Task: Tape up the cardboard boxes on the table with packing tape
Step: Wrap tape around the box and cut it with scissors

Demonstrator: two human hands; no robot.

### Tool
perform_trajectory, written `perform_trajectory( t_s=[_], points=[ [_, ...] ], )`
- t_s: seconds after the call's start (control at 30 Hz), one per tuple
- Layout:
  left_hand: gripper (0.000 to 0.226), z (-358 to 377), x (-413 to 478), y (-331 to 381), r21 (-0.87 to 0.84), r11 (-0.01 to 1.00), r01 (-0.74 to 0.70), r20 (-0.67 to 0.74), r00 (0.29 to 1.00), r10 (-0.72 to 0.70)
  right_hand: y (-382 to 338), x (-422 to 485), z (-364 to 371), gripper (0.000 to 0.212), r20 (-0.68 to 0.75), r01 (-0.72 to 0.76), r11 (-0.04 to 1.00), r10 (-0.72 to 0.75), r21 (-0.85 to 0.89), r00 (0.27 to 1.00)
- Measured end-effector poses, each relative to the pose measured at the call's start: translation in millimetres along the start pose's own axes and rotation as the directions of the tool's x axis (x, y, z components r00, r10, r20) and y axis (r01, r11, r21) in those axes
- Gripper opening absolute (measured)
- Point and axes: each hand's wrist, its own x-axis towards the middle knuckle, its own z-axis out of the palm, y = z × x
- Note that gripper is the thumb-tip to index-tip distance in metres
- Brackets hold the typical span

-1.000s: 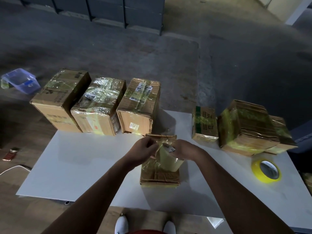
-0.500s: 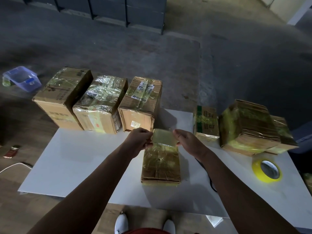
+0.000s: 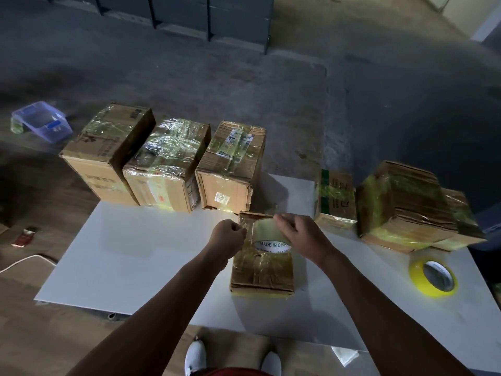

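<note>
A small cardboard box (image 3: 261, 275), wrapped in glossy tape, lies in the middle of the white table (image 3: 135, 253). A clear packing tape roll (image 3: 267, 232) stands over its far half, its white core reading "MADE IN CHINA". My right hand (image 3: 301, 236) grips the roll from the right, fingers curled over its top edge. My left hand (image 3: 229, 238) is curled at the roll's left side and pinches what looks like the loose tape end. The far end of the box is partly hidden behind the roll.
Three taped boxes (image 3: 165, 164) line the table's far left edge. A small box (image 3: 334, 202) and stacked taped boxes (image 3: 406, 204) stand at the right. A yellow tape roll (image 3: 433, 278) lies near the right edge. A blue plastic tub (image 3: 40, 123) sits on the floor.
Both hands drew back slightly from the box's far edge. The roll has turned, and its printed core now faces me above the box.
</note>
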Motion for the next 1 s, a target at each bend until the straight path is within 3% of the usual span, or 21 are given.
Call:
perform_trajectory(
  t_s=[0.23, 0.53, 0.7, 0.83, 1.0],
  points=[
    [0.023, -15.6, 3.5, -22.2, -0.087, 0.994, 0.06, -0.06, 0.996, -0.065, -5.3, -1.5, 10.0, 0.049, -0.04, 0.108, 0.939, -0.128, -0.326, 0.991],
    [0.031, -21.0, 9.4, -55.7, -0.215, 0.952, 0.219, 0.019, 0.975, -0.22, -7.5, 11.5, 39.7, 0.053, 0.094, 0.015, 0.793, 0.053, -0.608, 0.994],
    [0.018, -27.5, 17.6, -70.6, -0.324, 0.905, 0.276, 0.153, 0.959, -0.238, -13.2, 21.0, 52.8, 0.054, 0.104, -0.062, 0.759, 0.169, -0.648, 0.98],
    [0.031, -21.1, 20.0, -81.7, -0.255, 0.946, 0.201, 0.106, 0.978, -0.179, -17.6, 24.8, 58.8, 0.054, 0.104, -0.09, 0.713, 0.223, -0.695, 0.969],
    [0.024, -16.0, 29.1, -89.2, -0.274, 0.94, 0.202, 0.048, 0.979, -0.197, -20.6, 28.1, 64.7, 0.054, 0.099, -0.075, 0.674, 0.216, -0.735, 0.971]
  ],
)
